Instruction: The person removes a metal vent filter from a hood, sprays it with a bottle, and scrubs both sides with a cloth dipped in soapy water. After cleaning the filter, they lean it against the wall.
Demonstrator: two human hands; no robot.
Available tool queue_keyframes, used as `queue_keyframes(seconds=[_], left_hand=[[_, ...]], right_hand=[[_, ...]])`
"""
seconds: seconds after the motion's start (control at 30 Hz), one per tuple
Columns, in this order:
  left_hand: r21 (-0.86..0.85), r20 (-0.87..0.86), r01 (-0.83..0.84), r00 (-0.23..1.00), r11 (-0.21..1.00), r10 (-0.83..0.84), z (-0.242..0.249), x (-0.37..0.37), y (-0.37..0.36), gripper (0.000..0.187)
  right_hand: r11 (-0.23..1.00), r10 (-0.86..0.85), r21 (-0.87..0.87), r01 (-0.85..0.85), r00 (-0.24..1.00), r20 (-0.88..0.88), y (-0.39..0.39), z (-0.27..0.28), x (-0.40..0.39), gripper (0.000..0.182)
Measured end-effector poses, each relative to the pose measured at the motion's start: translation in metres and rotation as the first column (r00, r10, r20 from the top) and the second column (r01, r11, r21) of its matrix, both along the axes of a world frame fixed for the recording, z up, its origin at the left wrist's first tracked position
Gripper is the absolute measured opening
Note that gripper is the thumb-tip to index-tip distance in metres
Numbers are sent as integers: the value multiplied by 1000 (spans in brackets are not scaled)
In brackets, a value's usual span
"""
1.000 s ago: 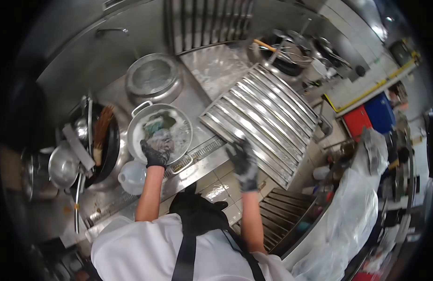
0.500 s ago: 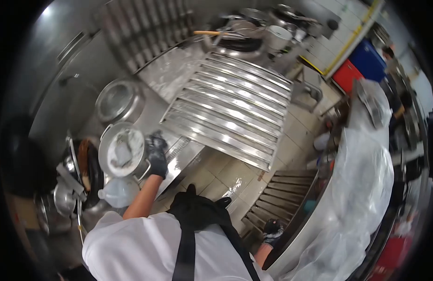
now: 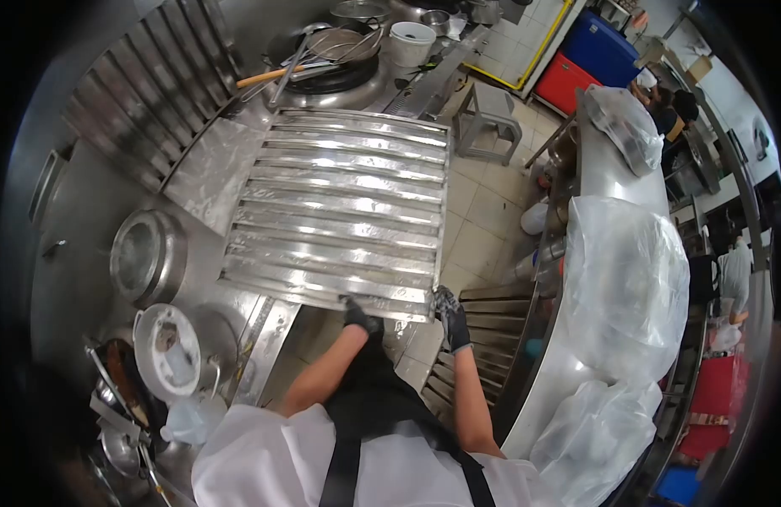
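A wet slatted metal baffle filter [image 3: 340, 188] rests partly on the steel counter, its near end jutting over the floor. At the middle of its near edge, my black-gloved left hand [image 3: 363, 318] grips the rim. My right hand [image 3: 452, 318], in a dark glove smeared with suds, closes on the near right corner. Fingers of both hands are partly hidden by the gloves and the filter's edge. Left of my left arm stands a white pot [image 3: 196, 353] holding suds and a scrubber, and beside it is a translucent plastic jug [image 3: 192, 420].
A second slatted filter [image 3: 150, 93] leans against the back wall. Another slatted panel [image 3: 479, 338] stands low at my right, beside a plastic-covered counter [image 3: 627, 287]. A grey stool [image 3: 488, 122] is on the tiled floor. A wok [image 3: 331, 89] with utensils sits behind. Another person works far right.
My left hand has gone from beside the white pot to the filter's near edge. My right hand has risen from the low slatted panel to the filter's corner. The view has swung right.
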State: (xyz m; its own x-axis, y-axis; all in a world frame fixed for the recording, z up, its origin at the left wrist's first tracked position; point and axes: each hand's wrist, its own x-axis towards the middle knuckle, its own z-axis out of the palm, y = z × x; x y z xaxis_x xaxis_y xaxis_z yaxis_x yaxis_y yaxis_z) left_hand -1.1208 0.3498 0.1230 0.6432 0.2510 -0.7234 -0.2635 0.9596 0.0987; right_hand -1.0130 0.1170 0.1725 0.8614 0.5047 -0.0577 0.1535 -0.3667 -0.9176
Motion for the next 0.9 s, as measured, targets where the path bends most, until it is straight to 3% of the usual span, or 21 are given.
queue_keyframes(seconds=[0.03,0.07,0.1,0.17,0.2,0.23,0.27,0.3,0.37,0.4,0.5,0.57,0.6,0.67,0.7,0.73,0.8,0.87,0.9], left_hand=[[12,-71,32,997,999,-31,54,-6,8,71],[33,-34,76,997,997,-75,50,-11,23,70],[70,-199,28,980,997,-14,89,-9,28,68],[221,-187,-32,980,975,74,77,-15,39,72],[205,-219,-84,967,975,129,69,-18,44,72],[192,-252,-136,950,972,183,72,-19,49,73],[221,-247,-151,947,963,206,61,-24,57,72],[249,-225,-140,954,958,198,45,-32,69,71],[357,-142,-79,980,931,137,9,-52,92,70],[436,-99,-22,992,900,72,-15,-64,99,70],[454,-265,-213,895,865,360,1,-49,97,68],[508,-331,-266,818,820,470,6,-35,99,67],[534,-376,-274,771,800,515,9,-30,100,66],[582,-503,-237,647,778,573,18,-23,103,66],[594,-572,-199,577,779,583,25,-20,104,65],[594,-654,-142,487,792,578,34,-17,106,65],[502,-843,28,238,864,482,56,-10,102,64],[362,-919,185,-91,914,383,84,8,86,64],[373,-888,241,-188,896,420,96,17,76,64]], right_hand=[[1000,-10,-16,10,1000,-2,-8,11,6,40],[999,31,-3,-32,999,-33,-19,24,15,40],[999,26,-27,-27,999,-46,-30,34,21,40],[990,-41,-137,36,998,-40,-53,46,31,41],[975,-56,-214,54,998,-4,-66,50,35,42],[908,216,-420,-12,871,442,-96,31,35,45],[992,-107,-75,102,992,-65,-119,6,33,47],[914,-206,152,376,752,-626,-129,-11,42,50],[756,-250,45,654,351,-903,-84,87,66,47],[754,-214,52,655,320,-923,-73,108,80,47],[824,-66,166,542,383,-922,-108,15,128,54],[970,-11,195,143,832,-554,-97,71,170,51],[994,56,-86,-65,993,-99,-111,49,188,47],[899,280,-416,-135,909,309,-140,-16,224,53],[903,278,-406,-142,912,300,-142,-29,240,53],[993,69,-97,-67,998,16,-139,-35,261,45],[991,-28,118,58,971,-238,-137,-13,297,40],[927,-145,229,296,848,-509,-127,23,336,39],[872,-204,216,439,727,-655,-119,41,353,40]])
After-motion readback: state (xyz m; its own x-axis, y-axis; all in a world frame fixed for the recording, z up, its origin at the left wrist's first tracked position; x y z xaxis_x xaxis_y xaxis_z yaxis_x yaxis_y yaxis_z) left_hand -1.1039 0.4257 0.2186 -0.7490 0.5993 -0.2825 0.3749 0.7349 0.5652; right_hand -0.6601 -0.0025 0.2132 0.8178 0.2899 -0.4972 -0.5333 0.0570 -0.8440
